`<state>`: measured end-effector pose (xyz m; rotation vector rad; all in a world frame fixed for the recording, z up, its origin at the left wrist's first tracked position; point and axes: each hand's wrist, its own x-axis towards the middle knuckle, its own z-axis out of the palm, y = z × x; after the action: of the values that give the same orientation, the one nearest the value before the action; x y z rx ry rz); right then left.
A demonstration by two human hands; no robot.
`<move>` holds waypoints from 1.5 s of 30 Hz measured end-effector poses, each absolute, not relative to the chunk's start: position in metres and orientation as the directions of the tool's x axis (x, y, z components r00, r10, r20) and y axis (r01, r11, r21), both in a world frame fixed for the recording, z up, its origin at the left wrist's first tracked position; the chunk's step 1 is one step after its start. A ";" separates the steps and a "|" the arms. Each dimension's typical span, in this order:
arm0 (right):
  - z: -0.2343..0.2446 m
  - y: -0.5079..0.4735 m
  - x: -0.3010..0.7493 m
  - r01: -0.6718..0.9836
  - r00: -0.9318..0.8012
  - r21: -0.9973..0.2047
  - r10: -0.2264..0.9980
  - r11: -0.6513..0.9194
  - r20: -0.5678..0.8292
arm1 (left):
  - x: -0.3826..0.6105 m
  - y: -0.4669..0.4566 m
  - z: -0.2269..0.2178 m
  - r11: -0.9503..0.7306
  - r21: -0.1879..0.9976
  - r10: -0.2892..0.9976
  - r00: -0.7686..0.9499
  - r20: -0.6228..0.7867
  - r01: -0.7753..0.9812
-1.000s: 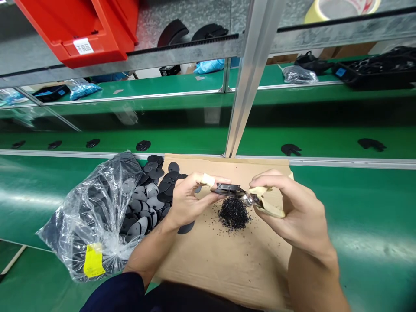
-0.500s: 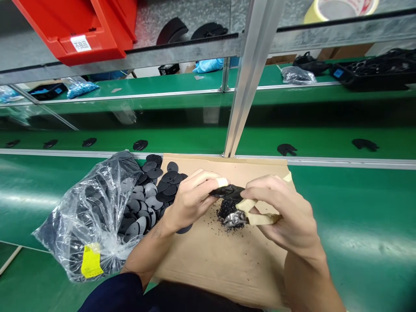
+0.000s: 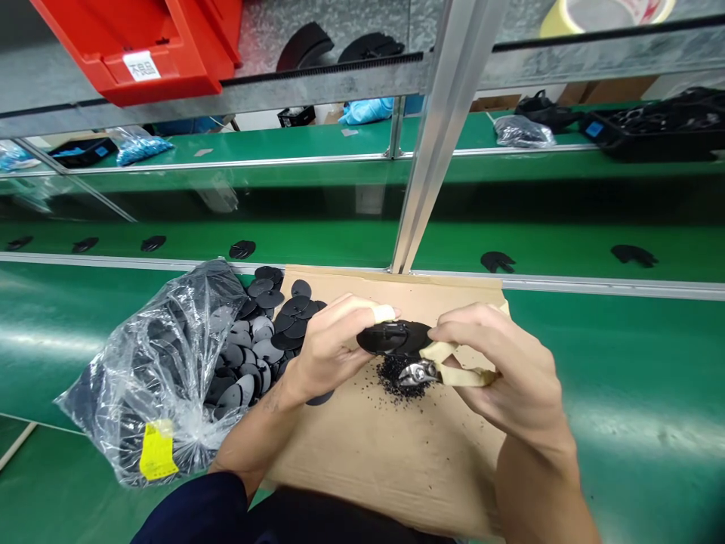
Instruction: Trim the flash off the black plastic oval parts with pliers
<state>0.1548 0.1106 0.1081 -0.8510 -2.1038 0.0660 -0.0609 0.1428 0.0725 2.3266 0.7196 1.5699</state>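
Observation:
Between my two hands is a black plastic disc part (image 3: 399,338), with some raised detail on its face. My left hand (image 3: 331,344) pinches its left edge; a pale wrap covers one fingertip. My right hand (image 3: 501,359) is closed around a pair of cutting pliers (image 3: 420,372) with cream-taped handles, and its fingertips also touch the disc's right edge. The plier jaws point left, below the disc and apart from it. Under them lies a heap of small black scraps (image 3: 390,372) on brown cardboard (image 3: 368,468).
A clear plastic bag (image 3: 152,370) with a yellow label spills many black discs (image 3: 266,351) left of the cardboard. Behind stands a metal post (image 3: 430,151). Black parts (image 3: 242,249) lie spaced along the green belt. A red bin (image 3: 152,53) and tape roll (image 3: 600,15) sit on the shelf above.
The disc part has tilted so that more of its face shows. My right hand and the pliers have shifted slightly right. Both hands keep their hold.

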 end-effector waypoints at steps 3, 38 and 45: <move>0.109 0.109 0.155 0.507 -0.423 -0.354 0.585 0.786 0.692 | -0.061 0.143 0.071 -0.848 0.450 0.524 0.320 0.789 0.279; 0.104 0.119 0.170 0.657 -0.408 -0.219 0.584 0.721 0.702 | -0.062 0.141 0.065 -0.848 0.530 0.524 0.205 0.826 0.033; 0.102 0.121 0.170 0.700 -0.403 -0.153 0.563 0.698 0.721 | -0.060 0.141 0.063 -0.843 0.538 0.531 0.180 0.828 0.015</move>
<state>0.1699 0.1209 0.1017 -0.9619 -2.1144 -0.2210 -0.0601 0.1409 0.0631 2.0529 0.5139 1.7045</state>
